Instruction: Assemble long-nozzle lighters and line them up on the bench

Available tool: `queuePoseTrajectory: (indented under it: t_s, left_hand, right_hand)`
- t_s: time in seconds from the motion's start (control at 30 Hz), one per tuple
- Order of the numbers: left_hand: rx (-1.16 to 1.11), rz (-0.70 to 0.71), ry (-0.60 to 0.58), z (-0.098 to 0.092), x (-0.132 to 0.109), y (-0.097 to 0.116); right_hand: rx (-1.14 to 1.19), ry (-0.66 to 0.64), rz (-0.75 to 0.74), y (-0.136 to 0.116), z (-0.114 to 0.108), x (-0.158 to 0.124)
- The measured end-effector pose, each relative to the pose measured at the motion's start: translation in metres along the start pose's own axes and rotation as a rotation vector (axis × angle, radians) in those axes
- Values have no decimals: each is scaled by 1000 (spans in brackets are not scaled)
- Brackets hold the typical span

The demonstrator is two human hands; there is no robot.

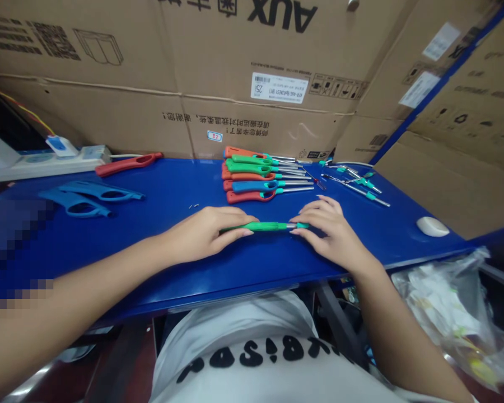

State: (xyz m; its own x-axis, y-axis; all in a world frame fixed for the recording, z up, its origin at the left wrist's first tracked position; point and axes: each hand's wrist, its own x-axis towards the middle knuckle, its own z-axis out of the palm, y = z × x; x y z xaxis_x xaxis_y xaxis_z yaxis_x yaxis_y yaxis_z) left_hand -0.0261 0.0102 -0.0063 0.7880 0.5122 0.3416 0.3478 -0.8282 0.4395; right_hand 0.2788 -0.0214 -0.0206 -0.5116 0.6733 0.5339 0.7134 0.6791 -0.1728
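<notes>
Over a blue worktop (172, 190), the left hand (214, 229) grips a green lighter handle (269, 226) and the right hand's (331, 232) fingers (313, 219) pinch its metal tube (292, 225), near coloured lighters (246, 176).

At the far left corner of the blue table (172, 193), a power strip (93, 155) carries a plug (62, 146). Along the far edge stands printed cardboard (130, 98). A white rounded object (433, 226) lies near the right edge; below the near corner there, a transparent plastic bag (453, 313).
</notes>
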Motion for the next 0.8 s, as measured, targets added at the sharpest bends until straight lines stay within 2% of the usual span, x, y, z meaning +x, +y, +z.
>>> queuePoseTrajectory:
  t_s: [0.1,0.2,0.37,0.57,0.8]
  left_hand:
    - [27,46,-11,3,-2,2]
    - [70,53,-3,4,-3,1]
    - [79,56,63,4,-2,0]
    - [23,109,140,12,-1,6]
    - [108,168,110,17,-5,8]
  right_hand:
    - [-17,-20,-86,-18,10,10]
    - [-50,-33,-90,-25,14,14]
    - [-135,-47,-64,-19,7,11]
    - [-243,-11,-249,-17,5,12]
    - [-135,-28,-279,-18,7,10]
